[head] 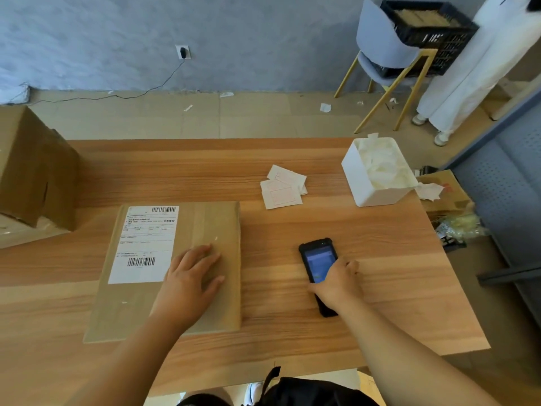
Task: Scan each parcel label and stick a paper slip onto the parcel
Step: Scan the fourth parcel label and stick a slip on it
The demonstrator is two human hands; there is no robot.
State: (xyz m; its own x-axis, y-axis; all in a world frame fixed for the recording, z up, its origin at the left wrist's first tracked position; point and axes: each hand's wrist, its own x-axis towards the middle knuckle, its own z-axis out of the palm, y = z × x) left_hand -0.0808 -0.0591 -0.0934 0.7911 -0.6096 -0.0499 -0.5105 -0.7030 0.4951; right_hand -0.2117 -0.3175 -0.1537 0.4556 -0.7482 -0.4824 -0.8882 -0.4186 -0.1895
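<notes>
— Right hand point(336, 284) grips the black handheld scanner point(317, 263) on the wooden tabletop point(389, 303)?
— Yes — left hand point(190, 276) flat on the brown cardboard parcel point(210, 224) near the front edge; its white label point(146, 244) lies leftward.

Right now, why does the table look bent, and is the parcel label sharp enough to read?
Head view: the wide-angle lens warps the edges of the table; light is soft, with faint shadows by the left hand and right hand; barcodes on the label show, but its small print blurs beyond reading; the screen of the scanner glows, content illegible.
</notes>
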